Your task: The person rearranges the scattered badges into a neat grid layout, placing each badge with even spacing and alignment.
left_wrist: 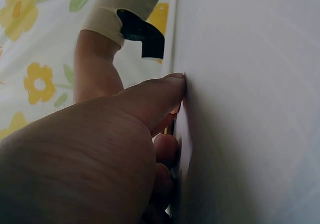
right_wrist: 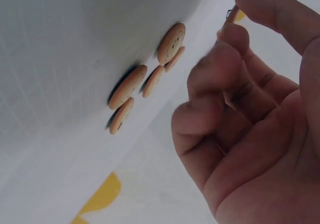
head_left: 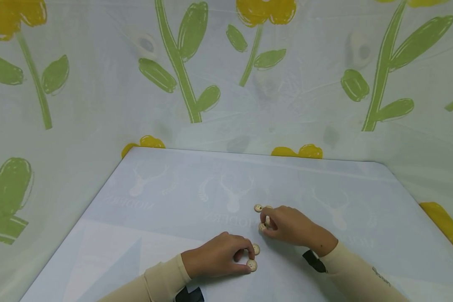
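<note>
My left hand (head_left: 222, 256) rests low over the table, its thumb and index finger pinching the edge of a small round wooden disc (head_left: 251, 265). Just beyond that disc lies another wooden disc (head_left: 256, 249), beside the index finger. Farther back, my right hand (head_left: 288, 226) pinches a wooden disc (head_left: 263, 227) between thumb and index finger; the right wrist view shows this disc (right_wrist: 231, 15) edge-on. Several discs lie flat beside the right hand, one of them (right_wrist: 171, 43) with a line drawing on its face. The left wrist view mostly hides the left hand's disc behind the thumb (left_wrist: 170, 87).
The pale table (head_left: 166, 188) bears faint deer-head prints. A loose disc (head_left: 258, 207) lies just beyond the right hand. Behind the table's far edge hangs a white cloth (head_left: 109, 84) with yellow flowers and green leaves. Dark straps (head_left: 314, 261) circle both wrists.
</note>
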Available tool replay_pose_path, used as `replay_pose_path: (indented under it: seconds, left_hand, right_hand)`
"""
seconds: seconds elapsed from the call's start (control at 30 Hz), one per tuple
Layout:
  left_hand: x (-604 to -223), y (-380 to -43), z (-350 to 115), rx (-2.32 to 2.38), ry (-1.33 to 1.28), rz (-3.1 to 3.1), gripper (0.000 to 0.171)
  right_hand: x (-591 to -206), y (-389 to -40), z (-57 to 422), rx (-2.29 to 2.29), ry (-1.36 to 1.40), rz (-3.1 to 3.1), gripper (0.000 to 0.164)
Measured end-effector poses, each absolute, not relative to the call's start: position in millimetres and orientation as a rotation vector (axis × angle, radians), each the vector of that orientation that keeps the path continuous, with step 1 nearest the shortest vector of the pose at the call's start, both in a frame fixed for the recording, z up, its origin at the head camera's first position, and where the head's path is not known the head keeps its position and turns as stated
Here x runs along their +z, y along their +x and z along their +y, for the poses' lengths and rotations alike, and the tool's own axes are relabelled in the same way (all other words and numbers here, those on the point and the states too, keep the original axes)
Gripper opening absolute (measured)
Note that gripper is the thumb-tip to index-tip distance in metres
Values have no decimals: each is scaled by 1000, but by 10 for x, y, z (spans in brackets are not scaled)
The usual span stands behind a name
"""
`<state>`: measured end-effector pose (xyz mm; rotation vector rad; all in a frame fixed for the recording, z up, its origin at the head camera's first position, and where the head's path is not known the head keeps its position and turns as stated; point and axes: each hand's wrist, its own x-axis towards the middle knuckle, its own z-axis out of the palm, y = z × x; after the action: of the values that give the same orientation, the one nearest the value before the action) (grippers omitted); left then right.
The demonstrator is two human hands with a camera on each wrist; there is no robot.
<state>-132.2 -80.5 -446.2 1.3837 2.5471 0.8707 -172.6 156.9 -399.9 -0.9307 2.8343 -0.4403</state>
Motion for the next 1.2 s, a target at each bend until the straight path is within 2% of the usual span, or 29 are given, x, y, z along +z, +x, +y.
replay_pose_path:
  seconds: [1.2]
  left_hand:
    - [-4458,-1323,-816,870,1419,2553,14]
  right_hand:
    - [-4024,-1931,1445,-434,-909,2798,14]
